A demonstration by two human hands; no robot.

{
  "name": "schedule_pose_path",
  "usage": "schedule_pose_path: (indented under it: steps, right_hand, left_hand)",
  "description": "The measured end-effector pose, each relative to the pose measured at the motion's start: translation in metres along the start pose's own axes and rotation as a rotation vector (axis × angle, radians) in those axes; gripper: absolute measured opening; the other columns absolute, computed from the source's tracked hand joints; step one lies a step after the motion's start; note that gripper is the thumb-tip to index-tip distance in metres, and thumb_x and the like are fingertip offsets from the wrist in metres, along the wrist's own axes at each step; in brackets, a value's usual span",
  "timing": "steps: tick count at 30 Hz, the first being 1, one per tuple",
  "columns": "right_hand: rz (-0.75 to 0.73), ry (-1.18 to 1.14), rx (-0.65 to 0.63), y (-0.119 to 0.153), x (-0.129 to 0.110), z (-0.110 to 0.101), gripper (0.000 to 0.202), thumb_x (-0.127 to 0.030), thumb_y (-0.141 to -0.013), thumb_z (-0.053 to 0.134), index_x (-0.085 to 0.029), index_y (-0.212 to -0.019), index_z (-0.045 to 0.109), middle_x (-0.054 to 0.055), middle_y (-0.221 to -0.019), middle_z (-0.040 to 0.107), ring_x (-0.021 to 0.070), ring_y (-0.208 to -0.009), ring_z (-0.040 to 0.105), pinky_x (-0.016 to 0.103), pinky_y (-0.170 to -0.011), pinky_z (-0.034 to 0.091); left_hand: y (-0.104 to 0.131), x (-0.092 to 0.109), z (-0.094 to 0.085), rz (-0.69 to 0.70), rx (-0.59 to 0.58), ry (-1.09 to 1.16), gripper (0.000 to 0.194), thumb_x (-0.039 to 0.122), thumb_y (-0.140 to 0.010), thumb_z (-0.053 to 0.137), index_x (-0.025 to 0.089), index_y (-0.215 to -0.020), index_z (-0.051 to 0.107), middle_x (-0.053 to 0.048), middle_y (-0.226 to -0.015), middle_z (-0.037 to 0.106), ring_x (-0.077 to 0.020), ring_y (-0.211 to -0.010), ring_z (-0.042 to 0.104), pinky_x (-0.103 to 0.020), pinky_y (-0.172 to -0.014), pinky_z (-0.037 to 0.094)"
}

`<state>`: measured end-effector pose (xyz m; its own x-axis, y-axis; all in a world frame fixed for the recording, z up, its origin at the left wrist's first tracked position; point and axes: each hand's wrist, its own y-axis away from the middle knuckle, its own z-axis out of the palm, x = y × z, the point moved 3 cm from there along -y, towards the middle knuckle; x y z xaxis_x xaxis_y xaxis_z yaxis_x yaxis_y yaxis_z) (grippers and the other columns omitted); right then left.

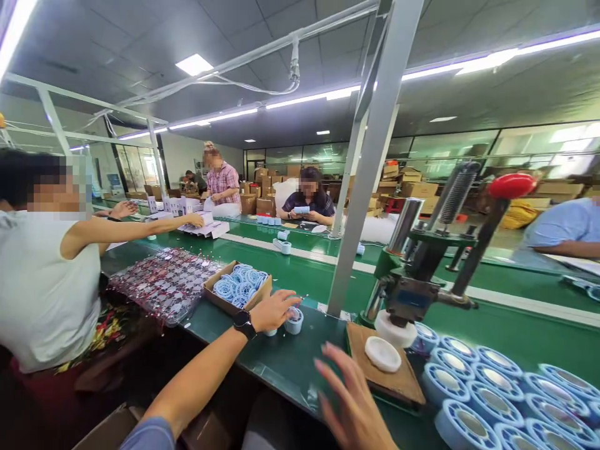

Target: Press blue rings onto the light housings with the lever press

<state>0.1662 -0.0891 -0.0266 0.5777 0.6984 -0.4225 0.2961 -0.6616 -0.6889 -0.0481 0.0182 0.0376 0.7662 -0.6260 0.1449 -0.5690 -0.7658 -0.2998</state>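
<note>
My left hand [276, 310], with a dark watch on its wrist, reaches over the green bench with its fingers stretched out. Just under its fingertips stands a light-blue round housing [294, 321], and part of another pale piece shows below the palm. Whether the fingertips touch the housing cannot be made out. My right hand [349, 397] is in the foreground, slightly blurred, fingers spread and holding nothing. It is nearest to a wooden board [407, 382] bearing a white round disc [383, 354], at the foot of a hand press [412, 299] with a red-knobbed lever.
Beyond my left hand sits a cardboard box [219, 302] of blue rings. Left of it lies a sheet of small wired parts [162, 281]. Several blue round housings [494, 403] crowd the right side. A grey post [370, 156] rises ahead. Co-workers sit or stand around the line.
</note>
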Motion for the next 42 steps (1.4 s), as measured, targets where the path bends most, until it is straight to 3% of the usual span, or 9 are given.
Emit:
schedule_pose_path:
  steps: [4,8,13,17,23,28,33,38,42]
  right_hand:
    - [0.042,0.221,-0.192,-0.069,0.008,0.057,0.052,-0.015,-0.087,0.054,-0.026,-0.137,0.056,0.012,-0.149,0.039,0.0342,-0.140,0.037,0.054,-0.110,0.042]
    - [0.122,0.286,-0.269,-0.084,0.020,0.078,0.050,-0.011,-0.086,0.053,-0.027,-0.133,0.060,0.010,-0.145,0.047,0.0313,-0.133,0.047,0.049,-0.103,0.049]
    - [0.110,0.270,-0.155,-0.048,0.018,0.049,0.029,-0.011,-0.085,0.053,-0.024,-0.108,0.066,0.009,-0.131,0.058,0.0308,-0.118,0.058,0.050,-0.097,0.054]
    - [-0.010,0.132,-0.024,-0.010,0.016,0.020,0.014,-0.013,-0.087,0.049,-0.023,-0.085,0.059,0.007,-0.117,0.064,0.0261,-0.109,0.062,0.045,-0.090,0.058]
    - [0.021,0.103,0.122,0.039,0.016,-0.013,0.034,-0.022,-0.088,0.051,-0.027,-0.122,0.058,0.010,-0.130,0.057,0.0260,-0.111,0.064,0.038,-0.083,0.061]
    - [0.118,0.034,0.036,0.048,0.007,-0.035,0.030,-0.017,-0.084,0.050,-0.028,-0.108,0.064,0.007,-0.128,0.059,0.0261,-0.114,0.060,0.043,-0.092,0.056]
    - [0.177,0.035,0.069,0.048,0.008,-0.035,0.011,-0.021,-0.087,0.056,-0.025,-0.093,0.064,0.005,-0.125,0.063,0.0276,-0.110,0.059,0.047,-0.090,0.055]
    - [0.230,0.008,0.158,0.053,0.009,-0.036,0.026,-0.019,-0.086,0.052,-0.024,-0.108,0.064,0.011,-0.134,0.053,0.0243,-0.115,0.059,0.036,-0.091,0.056]
    - [0.213,-0.042,0.079,0.051,0.006,-0.043,0.032,-0.015,-0.082,0.046,-0.023,-0.106,0.065,0.010,-0.132,0.054,0.0240,-0.119,0.056,0.039,-0.098,0.052]
  left_hand:
    - [0.015,-0.053,-0.045,-0.267,0.122,-0.103,0.041,0.014,-0.099,0.033,0.018,-0.132,0.056,-0.011,-0.138,0.056,-0.0214,-0.131,0.050,-0.040,-0.113,0.038]
    - [0.015,-0.107,-0.064,-0.507,0.102,-0.165,0.031,0.013,-0.097,0.041,0.012,-0.116,0.065,-0.015,-0.117,0.067,-0.0231,-0.114,0.062,-0.039,-0.103,0.047]
    - [-0.015,-0.120,-0.044,-0.673,0.033,-0.219,0.031,0.038,-0.093,0.062,0.012,-0.109,0.064,-0.010,-0.109,0.067,-0.0228,-0.105,0.064,-0.045,-0.095,0.052]
    - [-0.029,-0.116,-0.037,-0.769,0.046,-0.236,0.029,0.038,-0.095,0.060,0.012,-0.107,0.064,-0.009,-0.106,0.067,-0.0209,-0.099,0.065,-0.043,-0.091,0.054]
    - [-0.030,-0.114,-0.040,-0.805,0.144,-0.203,0.023,0.029,-0.094,0.060,0.011,-0.108,0.064,-0.011,-0.116,0.065,-0.0220,-0.106,0.063,-0.042,-0.095,0.051]
    - [-0.032,-0.114,-0.056,-0.816,0.225,-0.066,0.016,0.019,-0.085,0.057,0.012,-0.094,0.069,-0.011,-0.099,0.071,-0.0216,-0.095,0.066,-0.030,-0.086,0.051]
    - [-0.007,-0.067,-0.062,-0.800,0.366,0.041,0.035,0.027,-0.089,0.045,0.007,-0.109,0.065,-0.014,-0.104,0.071,-0.0239,-0.096,0.067,-0.034,-0.085,0.053]
    - [0.040,0.043,0.035,-0.508,0.155,0.412,0.026,0.031,-0.085,0.054,0.020,-0.103,0.070,-0.003,-0.082,0.072,-0.0195,-0.075,0.067,-0.030,-0.072,0.056]
    - [0.055,0.078,0.079,-0.395,0.258,0.361,0.030,0.031,-0.092,0.047,0.022,-0.109,0.069,-0.009,-0.108,0.068,-0.0257,-0.105,0.062,-0.042,-0.095,0.051]
